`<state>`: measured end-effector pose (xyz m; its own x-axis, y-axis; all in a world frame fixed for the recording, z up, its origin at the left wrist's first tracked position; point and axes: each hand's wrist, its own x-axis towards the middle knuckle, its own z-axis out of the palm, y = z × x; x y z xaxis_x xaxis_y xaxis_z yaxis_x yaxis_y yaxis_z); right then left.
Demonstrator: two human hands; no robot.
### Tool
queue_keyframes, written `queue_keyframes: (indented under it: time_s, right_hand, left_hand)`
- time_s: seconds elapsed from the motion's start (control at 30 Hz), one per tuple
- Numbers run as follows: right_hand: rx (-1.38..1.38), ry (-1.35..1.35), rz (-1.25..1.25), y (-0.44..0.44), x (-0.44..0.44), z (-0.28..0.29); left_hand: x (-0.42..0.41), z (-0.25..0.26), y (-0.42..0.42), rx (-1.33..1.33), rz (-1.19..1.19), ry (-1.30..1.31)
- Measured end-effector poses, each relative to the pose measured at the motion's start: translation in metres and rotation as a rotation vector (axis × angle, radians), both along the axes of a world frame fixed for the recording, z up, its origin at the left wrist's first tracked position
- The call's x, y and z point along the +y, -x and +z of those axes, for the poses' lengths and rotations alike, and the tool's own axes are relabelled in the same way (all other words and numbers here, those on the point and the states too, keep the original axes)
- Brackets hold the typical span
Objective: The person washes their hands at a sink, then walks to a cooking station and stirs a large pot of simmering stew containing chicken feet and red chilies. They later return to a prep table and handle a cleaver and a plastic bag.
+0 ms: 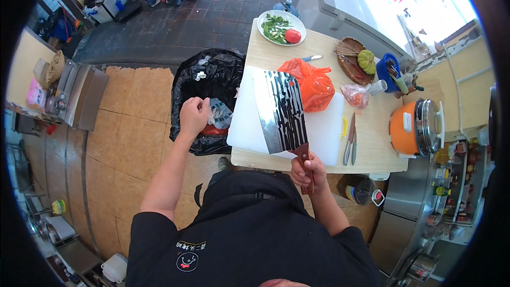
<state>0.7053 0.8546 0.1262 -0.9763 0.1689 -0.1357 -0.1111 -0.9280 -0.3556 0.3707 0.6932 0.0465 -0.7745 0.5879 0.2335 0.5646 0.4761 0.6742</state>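
Observation:
My right hand (310, 170) grips the wooden handle of a large cleaver (281, 111), whose broad blade has a dark hammered pattern. The blade is over a white cutting board (324, 135); whether they touch I cannot tell. My left hand (194, 116) hangs over a bin lined with a black plastic bag (187, 75). Its fingers are drawn together beside a crumpled clear plastic bag (220, 113) in the bin, and whether they pinch anything is hidden. Partly behind the blade, a knotted orange plastic bag (316, 87) rests on the board.
On the wooden table (374, 139) lie two knives (350, 143), a small knife (312, 58) and a plate (264, 36) with cut greens and a tomato (293, 36). A wicker basket (346, 65) holds a green pumpkin (366, 61). An orange cooker (402, 127) stands right; people stand far back.

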Motion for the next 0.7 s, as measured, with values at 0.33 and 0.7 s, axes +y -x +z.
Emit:
queue_keyframes:
  time_s: [0.33,0.7]
  right_hand:
    - [-0.443,-2.359,-0.228,-0.004,-0.009,0.003]
    - [-0.724,-2.262,-0.337,-0.054,-0.021,-0.032]
  left_hand:
    - [-0.017,-0.039,0.028,0.108,0.133,-0.054]
    - [-0.012,-0.076,0.032,0.166,0.102,0.165]
